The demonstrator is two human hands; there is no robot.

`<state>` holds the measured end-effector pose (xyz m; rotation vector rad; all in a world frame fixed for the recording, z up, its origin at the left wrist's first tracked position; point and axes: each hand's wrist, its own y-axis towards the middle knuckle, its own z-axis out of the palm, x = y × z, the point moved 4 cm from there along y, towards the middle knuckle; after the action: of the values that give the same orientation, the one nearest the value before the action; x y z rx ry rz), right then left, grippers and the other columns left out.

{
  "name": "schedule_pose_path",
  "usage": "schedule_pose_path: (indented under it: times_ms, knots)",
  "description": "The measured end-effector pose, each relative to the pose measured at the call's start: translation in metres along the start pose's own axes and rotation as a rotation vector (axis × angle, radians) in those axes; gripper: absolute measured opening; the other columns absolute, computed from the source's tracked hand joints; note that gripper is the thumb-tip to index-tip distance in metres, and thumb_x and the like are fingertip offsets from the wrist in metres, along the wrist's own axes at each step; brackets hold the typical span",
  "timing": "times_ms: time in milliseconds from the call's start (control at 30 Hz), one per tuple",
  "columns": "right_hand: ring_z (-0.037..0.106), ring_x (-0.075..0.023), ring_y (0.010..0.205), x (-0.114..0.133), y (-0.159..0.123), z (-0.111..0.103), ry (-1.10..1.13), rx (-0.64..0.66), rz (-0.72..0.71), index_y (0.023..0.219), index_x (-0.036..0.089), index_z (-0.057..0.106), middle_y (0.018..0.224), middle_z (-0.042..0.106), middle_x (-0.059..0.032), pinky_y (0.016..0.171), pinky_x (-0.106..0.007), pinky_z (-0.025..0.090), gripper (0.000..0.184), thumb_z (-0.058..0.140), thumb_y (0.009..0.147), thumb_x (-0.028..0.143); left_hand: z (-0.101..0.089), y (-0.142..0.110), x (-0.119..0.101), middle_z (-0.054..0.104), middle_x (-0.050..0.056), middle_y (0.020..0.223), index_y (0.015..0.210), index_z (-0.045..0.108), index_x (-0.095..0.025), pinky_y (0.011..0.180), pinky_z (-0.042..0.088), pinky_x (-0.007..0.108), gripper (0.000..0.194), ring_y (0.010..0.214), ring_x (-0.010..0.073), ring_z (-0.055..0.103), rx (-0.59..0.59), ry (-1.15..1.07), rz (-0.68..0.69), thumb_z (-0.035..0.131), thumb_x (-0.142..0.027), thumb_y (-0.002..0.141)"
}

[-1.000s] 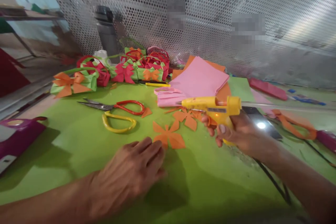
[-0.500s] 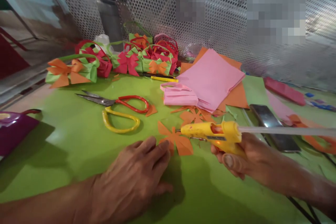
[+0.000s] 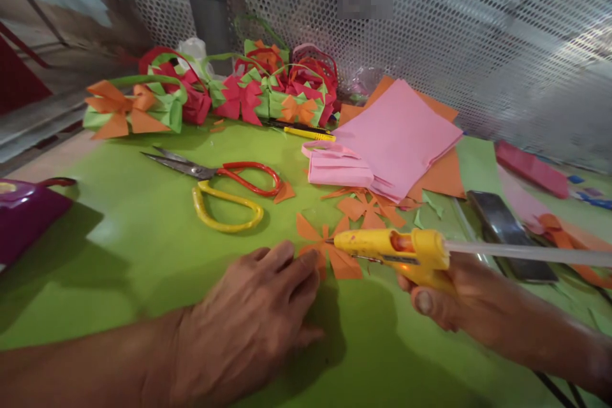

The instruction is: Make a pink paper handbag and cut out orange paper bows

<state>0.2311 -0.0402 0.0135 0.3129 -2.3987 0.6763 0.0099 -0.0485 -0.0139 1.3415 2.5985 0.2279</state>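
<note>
An orange paper cut-out with several petals (image 3: 347, 261) lies flat on the green tabletop (image 3: 157, 268). My left hand (image 3: 251, 319) rests palm down beside it, fingertips on its near-left petal and thumb stretched apart. My right hand (image 3: 444, 296) is wrapped round the grip of a yellow glue gun (image 3: 382, 243). A clear glue stick (image 3: 521, 251) sticks out of the gun's back. The nozzle points left, at the middle of the cut-out; whether it touches the paper I cannot tell. Behind lies a second orange cut-out (image 3: 366, 209).
Scissors (image 3: 205, 172) lie open at left, near a purple object (image 3: 33, 217). Small paper baskets with bows (image 3: 134, 108) stand at the back. Pink sheets (image 3: 399, 134), a folded pink paper piece (image 3: 339, 166), a yellow cutter (image 3: 310, 134) and a phone (image 3: 509, 239) lie around.
The view has shifted, so things appear a little further right and mostly higher. The glue gun's nozzle has come slightly left, nearer the cut-out's middle. My left hand stays on the paper.
</note>
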Motion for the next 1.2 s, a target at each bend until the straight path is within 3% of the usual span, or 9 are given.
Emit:
schedule_pose_path:
  times_ms: [233,467,633,833,1067,1200]
  knots:
    - [0.048,-0.0178,0.044,-0.003,-0.002,0.000,-0.050,-0.012,0.043,0.065,0.028,0.054,0.052,0.051,0.0013,0.038,-0.026,0.040,0.016,0.056,0.075,0.040,0.001,0.000,0.000,0.060,0.012,0.105,0.098,0.061,-0.015,0.066,0.046,0.037,0.038,0.084,0.0241,0.052,0.009,-0.018,-0.008,0.045,-0.047,0.084]
    - [0.051,-0.0209,0.048,-0.001,-0.005,0.000,-0.128,-0.035,0.054,0.078,0.029,0.059,0.058,0.057,-0.0009,0.043,-0.031,0.044,0.018,0.054,0.074,0.046,0.001,0.000,0.000,0.062,0.011,0.101,0.093,0.062,-0.015,0.059,0.045,0.037,0.034,0.080,0.0246,0.052,0.002,0.004,-0.004,0.047,-0.044,0.084]
    - [0.048,-0.0192,0.044,-0.002,-0.004,-0.001,-0.144,-0.020,0.083,0.065,0.027,0.058,0.051,0.053,-0.0009,0.040,-0.030,0.042,0.024,0.053,0.074,0.049,0.000,0.000,-0.001,0.060,0.011,0.104,0.094,0.061,-0.015,0.062,0.046,0.036,0.034,0.081,0.0237,0.051,0.008,-0.004,0.001,0.051,-0.045,0.082]
    - [0.061,-0.0261,0.067,-0.003,-0.007,-0.004,-0.201,-0.164,0.081,0.096,0.028,0.063,0.081,0.066,-0.0070,0.060,-0.041,0.051,0.036,0.061,0.067,0.050,0.001,0.000,0.000,0.060,0.010,0.104,0.093,0.062,-0.015,0.060,0.046,0.036,0.038,0.080,0.0226,0.050,-0.005,0.020,0.009,0.041,-0.046,0.086]
    - [0.059,-0.0236,0.055,0.003,-0.005,-0.004,-0.292,-0.150,0.128,0.092,0.024,0.065,0.072,0.066,-0.0082,0.049,-0.037,0.050,0.047,0.053,0.067,0.062,0.000,-0.001,-0.001,0.059,0.012,0.104,0.094,0.061,-0.013,0.059,0.047,0.038,0.039,0.080,0.0249,0.052,-0.012,0.036,0.027,0.043,-0.046,0.085]
    - [0.061,-0.0235,0.062,0.009,-0.006,-0.003,-0.354,-0.108,0.139,0.096,0.022,0.063,0.076,0.066,-0.0077,0.058,-0.038,0.052,0.051,0.043,0.074,0.063,0.000,-0.001,-0.001,0.059,0.011,0.107,0.096,0.060,-0.013,0.061,0.048,0.038,0.039,0.083,0.0244,0.051,0.025,0.034,0.017,0.038,-0.045,0.088]
